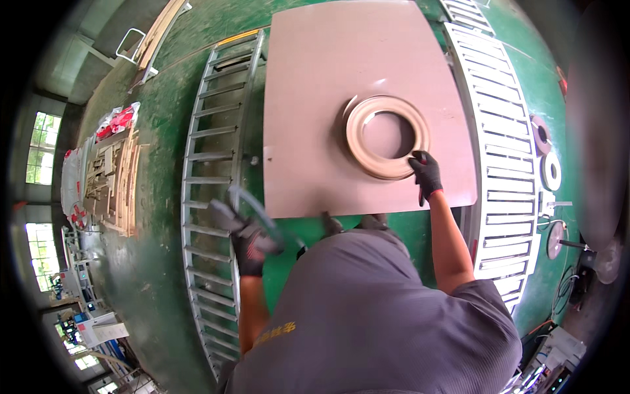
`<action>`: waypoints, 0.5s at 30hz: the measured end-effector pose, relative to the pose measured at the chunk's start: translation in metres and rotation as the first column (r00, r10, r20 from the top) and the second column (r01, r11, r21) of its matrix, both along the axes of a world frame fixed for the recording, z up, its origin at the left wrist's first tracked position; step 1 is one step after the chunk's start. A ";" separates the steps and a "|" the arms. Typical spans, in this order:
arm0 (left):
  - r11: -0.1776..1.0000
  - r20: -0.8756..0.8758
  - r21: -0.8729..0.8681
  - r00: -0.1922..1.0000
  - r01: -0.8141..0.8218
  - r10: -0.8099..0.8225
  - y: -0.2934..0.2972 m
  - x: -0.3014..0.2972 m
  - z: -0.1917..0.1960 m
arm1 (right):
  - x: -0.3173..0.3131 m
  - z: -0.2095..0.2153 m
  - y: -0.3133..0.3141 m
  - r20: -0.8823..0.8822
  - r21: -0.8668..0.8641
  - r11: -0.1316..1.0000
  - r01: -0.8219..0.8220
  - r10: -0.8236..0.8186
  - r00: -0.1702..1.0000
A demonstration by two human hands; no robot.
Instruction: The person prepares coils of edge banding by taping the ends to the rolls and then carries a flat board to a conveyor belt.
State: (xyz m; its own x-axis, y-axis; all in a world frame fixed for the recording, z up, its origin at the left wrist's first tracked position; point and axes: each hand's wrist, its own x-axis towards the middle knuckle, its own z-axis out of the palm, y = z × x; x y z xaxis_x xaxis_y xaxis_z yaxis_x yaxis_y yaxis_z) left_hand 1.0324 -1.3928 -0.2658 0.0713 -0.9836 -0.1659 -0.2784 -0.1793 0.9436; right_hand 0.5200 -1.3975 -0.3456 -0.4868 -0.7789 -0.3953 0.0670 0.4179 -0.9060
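A coil of tan banding [358, 136], wound into a flat ring with an open middle, lies on a large pinkish-beige board [308, 79]. My right hand [427, 173], in a dark glove, is closed at the coil's lower right edge, with the fingertips pinching its rim. A thin dark shape juts down beside that palm; whether it is a finger or a held thing is unclear. Off the board's near left corner, my left hand [252, 248] is closed round a grey tool [225, 215]. A curved grey strip [254, 202] runs beside it. Motion blurs both, hiding the tool's kind.
Roller conveyors flank the board, one on the left [210, 178] and a white one on the right [504, 141]. Ring-shaped rolls [551, 172] stand beyond the right conveyor. Stacked wooden strips [115, 177] lie at far left on the green floor [157, 256]. My shoes touch the board's near edge.
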 end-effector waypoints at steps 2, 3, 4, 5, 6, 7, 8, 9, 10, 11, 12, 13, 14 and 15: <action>0.991 -0.130 -0.116 0.988 0.071 -0.086 -0.034 -0.042 0.009 | 0.056 0.058 -0.005 0.051 -0.132 0.945 -0.299 0.307 0.950; 1.000 -0.335 -0.005 0.942 0.014 -0.015 -0.042 -0.069 0.021 | 0.086 0.081 -0.006 -0.087 -0.236 0.854 -0.463 0.456 0.886; 0.994 -0.524 0.105 0.849 -0.017 0.070 -0.053 -0.095 0.031 | 0.113 0.102 -0.011 -0.248 -0.314 0.723 -0.615 0.563 0.788; 0.996 -0.544 0.084 0.835 -0.043 0.082 -0.061 -0.113 0.034 | 0.138 0.119 -0.014 -0.245 -0.365 0.670 -0.646 0.600 0.761; 0.995 -0.566 0.065 0.819 -0.069 0.094 -0.068 -0.126 0.035 | 0.160 0.131 -0.017 -0.245 -0.413 0.614 -0.673 0.637 0.731; 0.995 -0.617 0.082 0.782 -0.051 0.090 -0.072 -0.132 0.040 | 0.174 0.144 -0.021 -0.162 -0.361 0.627 -0.691 0.688 0.708; 0.997 -0.644 0.079 0.764 0.011 0.043 -0.075 -0.145 0.050 | 0.179 0.152 -0.023 -0.079 -0.302 0.641 -0.706 0.721 0.689; 0.995 -0.671 0.075 0.742 0.073 -0.004 -0.075 -0.158 0.063 | 0.181 0.133 -0.025 -0.203 -0.320 0.642 -0.696 0.671 0.713; 0.989 -0.695 0.069 0.718 0.128 -0.044 -0.075 -0.167 0.075 | 0.176 0.136 -0.023 -0.093 -0.320 0.675 -0.664 0.676 0.731; 0.981 -0.662 0.035 0.739 0.193 -0.122 -0.076 -0.172 0.081 | 0.169 0.143 -0.021 0.020 -0.315 0.709 -0.631 0.670 0.742; 0.970 -0.654 0.032 0.739 0.241 -0.162 -0.079 -0.177 0.078 | 0.162 0.146 -0.019 0.133 -0.307 0.741 -0.597 0.655 0.744; 0.958 -0.641 0.028 0.740 0.286 -0.202 -0.080 -0.183 0.077 | 0.157 0.142 -0.018 0.109 -0.403 0.728 -0.555 0.641 0.760; 0.944 -0.627 0.025 0.740 0.330 -0.242 -0.081 -0.189 0.074 | 0.150 0.141 -0.014 0.193 -0.385 0.765 -0.516 0.614 0.765; 0.915 -0.721 0.033 0.643 0.402 -0.257 -0.082 -0.193 0.068 | 0.142 0.140 -0.010 0.276 -0.364 0.800 -0.478 0.583 0.764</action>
State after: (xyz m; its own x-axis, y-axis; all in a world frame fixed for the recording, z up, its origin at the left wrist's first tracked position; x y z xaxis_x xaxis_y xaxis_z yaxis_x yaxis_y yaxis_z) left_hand 0.8395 -1.4747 -0.1975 -0.4580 -0.8664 -0.1991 0.3633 -0.3868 0.8476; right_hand 0.6617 -1.4073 -0.2055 0.1711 -0.9642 -0.2026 0.2437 0.2407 -0.9395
